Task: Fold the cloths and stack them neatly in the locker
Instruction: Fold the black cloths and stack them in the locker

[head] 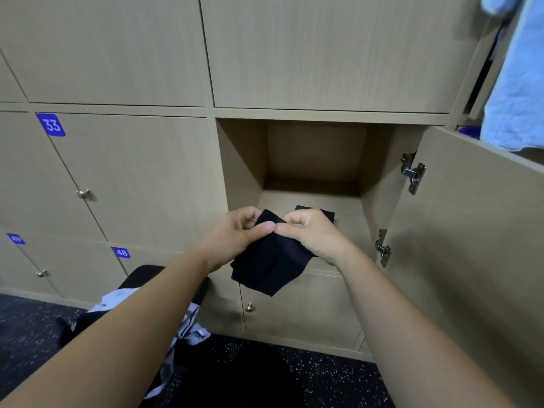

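A small black cloth (269, 260) hangs in front of the open locker (315, 160), partly folded. My left hand (235, 234) pinches its upper edge from the left, and my right hand (312, 231) pinches the same edge from the right, thumbs nearly touching. Behind my right hand, another black cloth (326, 213) lies flat on the locker floor, mostly hidden by the hand. A heap of light grey and dark cloths (188, 322) lies on a black seat (144, 275) at the lower left.
The locker door (471, 231) stands swung open to the right, with two metal hinges (413, 175). Closed lockers numbered 33 and 48 fill the wall on the left. A light blue garment (515, 83) hangs at the upper right. Dark speckled floor lies below.
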{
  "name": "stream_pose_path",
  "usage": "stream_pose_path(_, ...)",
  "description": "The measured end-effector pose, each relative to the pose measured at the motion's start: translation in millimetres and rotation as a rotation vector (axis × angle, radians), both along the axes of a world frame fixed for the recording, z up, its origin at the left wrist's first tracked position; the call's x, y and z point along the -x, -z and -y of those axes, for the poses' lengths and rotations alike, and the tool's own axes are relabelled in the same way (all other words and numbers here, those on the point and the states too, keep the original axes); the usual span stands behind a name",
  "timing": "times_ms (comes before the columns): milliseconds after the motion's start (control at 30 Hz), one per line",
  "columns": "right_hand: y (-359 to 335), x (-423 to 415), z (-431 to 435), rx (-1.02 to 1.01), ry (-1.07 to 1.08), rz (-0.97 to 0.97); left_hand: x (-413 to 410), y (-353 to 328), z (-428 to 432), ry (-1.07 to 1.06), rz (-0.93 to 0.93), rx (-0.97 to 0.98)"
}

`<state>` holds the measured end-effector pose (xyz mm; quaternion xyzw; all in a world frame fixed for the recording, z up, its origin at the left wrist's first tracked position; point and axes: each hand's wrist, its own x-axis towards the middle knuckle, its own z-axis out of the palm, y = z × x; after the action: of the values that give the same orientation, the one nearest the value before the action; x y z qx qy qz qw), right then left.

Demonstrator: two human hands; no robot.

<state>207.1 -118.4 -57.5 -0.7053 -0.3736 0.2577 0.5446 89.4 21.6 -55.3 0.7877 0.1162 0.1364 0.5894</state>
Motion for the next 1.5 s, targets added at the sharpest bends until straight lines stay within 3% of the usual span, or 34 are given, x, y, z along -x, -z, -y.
stream_pose_path(133,4,-11,10,-0.181,0.125,-0.138,0,9,-6,0.097,-0.120,0.048)
stream_pose_path(267,19,-21,20,-0.248,0.186,-0.220,-6,23,-9,-0.011,-0.083,0.127)
stream_pose_path(533,38,-34,23,-0.138,0.296,-0.389,-29,30,-6,-0.063,-0.068,0.083)
stream_pose_path(700,40,-36,23,-0.148,0.317,-0.289,-37,33,-1,-0.098,-0.045,0.124)
stream_pose_path(867,48,-38,20,-0.181,0.411,-0.230,-45,39,-3,-0.123,-0.023,0.009)
stream_pose_path(1167,58,-41,19,-0.241,0.522,-0.379,-50,43,-4,-0.142,-0.060,0.061)
stream_pose_path(1400,63,-40,24,-0.194,0.463,-0.406,-55,44,-1,-0.163,-0.059,0.085)
stream_pose_path(1500,66,-40,23,-0.253,0.544,-0.390,-60,48,4,-0.191,-0.077,0.221)
